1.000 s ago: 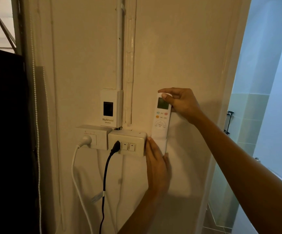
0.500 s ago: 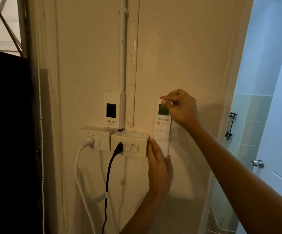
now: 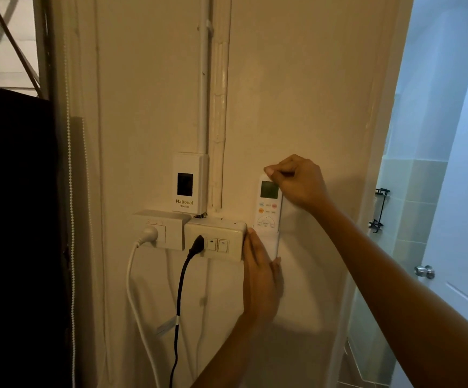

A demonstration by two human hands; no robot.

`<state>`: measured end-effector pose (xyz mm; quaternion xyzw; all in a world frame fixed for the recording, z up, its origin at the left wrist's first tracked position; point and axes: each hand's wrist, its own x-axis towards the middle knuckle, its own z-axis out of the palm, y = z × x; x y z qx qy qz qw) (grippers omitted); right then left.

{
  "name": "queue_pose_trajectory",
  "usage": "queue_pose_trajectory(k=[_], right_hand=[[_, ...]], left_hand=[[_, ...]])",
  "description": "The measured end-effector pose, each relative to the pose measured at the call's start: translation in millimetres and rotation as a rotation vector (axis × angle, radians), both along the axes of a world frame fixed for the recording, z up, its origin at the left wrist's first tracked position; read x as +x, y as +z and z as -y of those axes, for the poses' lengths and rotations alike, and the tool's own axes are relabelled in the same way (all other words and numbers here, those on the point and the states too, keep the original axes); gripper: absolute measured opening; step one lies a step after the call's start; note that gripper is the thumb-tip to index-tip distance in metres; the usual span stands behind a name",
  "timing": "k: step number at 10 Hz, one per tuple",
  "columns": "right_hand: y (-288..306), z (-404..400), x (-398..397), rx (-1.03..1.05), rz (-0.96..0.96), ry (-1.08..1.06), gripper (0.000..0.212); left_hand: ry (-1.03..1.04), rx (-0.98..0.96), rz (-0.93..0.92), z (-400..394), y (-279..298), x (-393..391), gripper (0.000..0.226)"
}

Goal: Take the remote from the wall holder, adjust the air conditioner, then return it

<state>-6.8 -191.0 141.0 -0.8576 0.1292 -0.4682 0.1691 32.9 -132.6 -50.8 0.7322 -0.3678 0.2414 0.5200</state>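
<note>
A white air-conditioner remote point(image 3: 267, 211) with a green screen and coloured buttons stands upright against the cream wall, its lower part inside a clear wall holder point(image 3: 275, 249). My right hand point(image 3: 297, 183) pinches the remote's top end between thumb and fingers. My left hand point(image 3: 260, 278) lies flat with fingers together over the holder's lower left part, pressing against it and the wall. The bottom of the remote is hidden behind that hand.
Left of the remote sit a switch box point(image 3: 216, 240) with a black plug, a socket box point(image 3: 161, 229) with a white plug, and a National breaker point(image 3: 189, 187). Cords hang down. A doorway point(image 3: 437, 191) with a white door opens at right.
My right hand's fingers have curled tighter on the remote's top. The remote has slid lower into the holder. My left hand stays on the holder.
</note>
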Motion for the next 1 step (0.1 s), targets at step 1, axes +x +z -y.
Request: queue_pose_trajectory(k=[1], right_hand=[[8.0,-9.2,-14.9,0.108,0.088,0.066,0.029]], left_hand=[[-0.023,-0.030,-0.004,-0.4,-1.8,2.3,0.082]])
